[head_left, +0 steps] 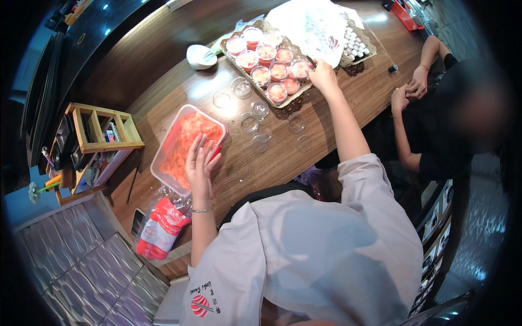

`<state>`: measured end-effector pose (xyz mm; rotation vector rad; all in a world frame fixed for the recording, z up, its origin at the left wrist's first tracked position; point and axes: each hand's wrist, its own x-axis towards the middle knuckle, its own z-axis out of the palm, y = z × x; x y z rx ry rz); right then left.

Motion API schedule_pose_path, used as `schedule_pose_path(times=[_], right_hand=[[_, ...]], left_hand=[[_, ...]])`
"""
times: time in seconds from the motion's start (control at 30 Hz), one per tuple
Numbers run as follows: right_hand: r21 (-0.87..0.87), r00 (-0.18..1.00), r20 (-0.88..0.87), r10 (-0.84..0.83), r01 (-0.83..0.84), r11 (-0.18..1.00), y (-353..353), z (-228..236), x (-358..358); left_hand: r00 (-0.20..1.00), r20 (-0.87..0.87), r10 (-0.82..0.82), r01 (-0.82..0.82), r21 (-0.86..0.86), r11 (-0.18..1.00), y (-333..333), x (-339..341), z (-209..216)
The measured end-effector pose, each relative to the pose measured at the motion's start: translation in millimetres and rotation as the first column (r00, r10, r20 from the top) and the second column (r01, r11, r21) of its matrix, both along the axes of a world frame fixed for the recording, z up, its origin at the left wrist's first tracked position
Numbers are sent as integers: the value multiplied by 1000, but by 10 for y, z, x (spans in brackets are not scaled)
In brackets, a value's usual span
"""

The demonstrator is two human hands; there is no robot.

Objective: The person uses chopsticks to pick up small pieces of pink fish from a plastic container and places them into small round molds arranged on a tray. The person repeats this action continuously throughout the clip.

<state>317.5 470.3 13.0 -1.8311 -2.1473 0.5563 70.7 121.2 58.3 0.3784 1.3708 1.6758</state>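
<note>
Now the right hand [323, 77] clamps its fingers on a slim dark stick [311, 61] by the tray [299, 94]; a light touch should keep rims clean. Left hand [198, 169], fingers loosely apart, hovers over the tub [162, 155] of orange shreds [191, 126]; filled cups [279, 70] crowd that tray on the desk [255, 171].
</note>
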Motion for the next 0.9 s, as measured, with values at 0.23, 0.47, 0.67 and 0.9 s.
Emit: schedule_pose_path(times=[0.23,0.47,0.67,0.9], right_hand=[[-14,980,197,7,-5,1000,-24,14,-195],[15,993,30,116,-116,993,-194,398,-194],[13,852,-516,83,-90,996,-775,874,-54],[65,586,-807,77,-41,997,-1219,1171,260]], left_hand=[[992,-74,106,-110,-39,993,-128,-64,96],[371,-830,-416,342,-295,892,570,162,-2],[-232,-698,-677,50,-704,709,1232,391,-593],[-28,-837,-546,246,-535,808,1205,195,-699]])
